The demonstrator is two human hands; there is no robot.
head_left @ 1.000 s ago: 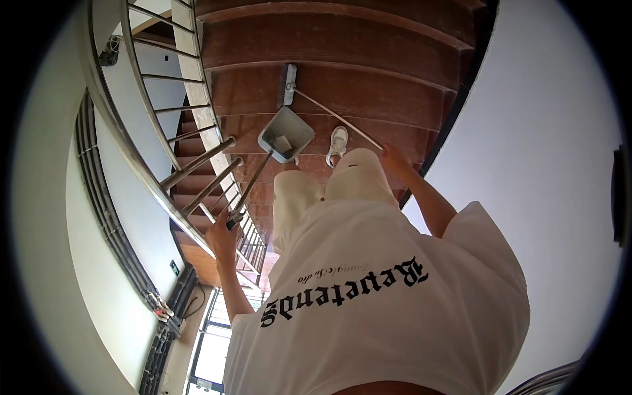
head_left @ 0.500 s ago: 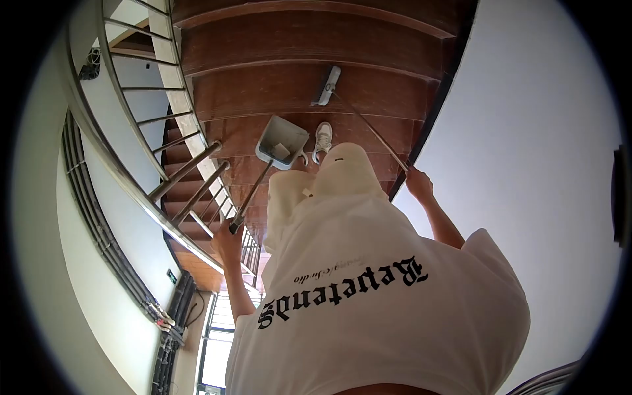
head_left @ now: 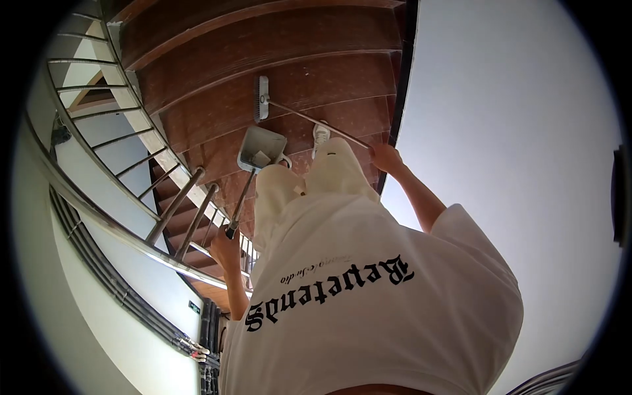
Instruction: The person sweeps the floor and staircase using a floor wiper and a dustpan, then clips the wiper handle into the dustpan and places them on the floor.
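Observation:
My left hand point(head_left: 225, 247) is closed round the upper end of the handle of a grey dustpan point(head_left: 262, 149), beside the stair railing. A small pale piece point(head_left: 261, 158) lies inside the pan. On the right, my right hand point(head_left: 386, 158) grips the end of the long handle of a broom point(head_left: 263, 99). The broom head rests on the brown step just above the dustpan in the view, with its dark bristles facing left. Its handle crosses over the toe of a white shoe point(head_left: 320, 135).
Curved brown stairs point(head_left: 263, 33) fill the upper middle. A metal railing point(head_left: 105, 224) curves along the left, with lower steps point(head_left: 187, 217) beyond it. A white wall point(head_left: 500, 131) stands on the right. Dark pipes point(head_left: 118, 283) run along the left wall.
The broom head has swung left, back near the dustpan, and my right hand has come inward. The view has turned, shifting the stairs and railing leftward. Both hands keep their holds.

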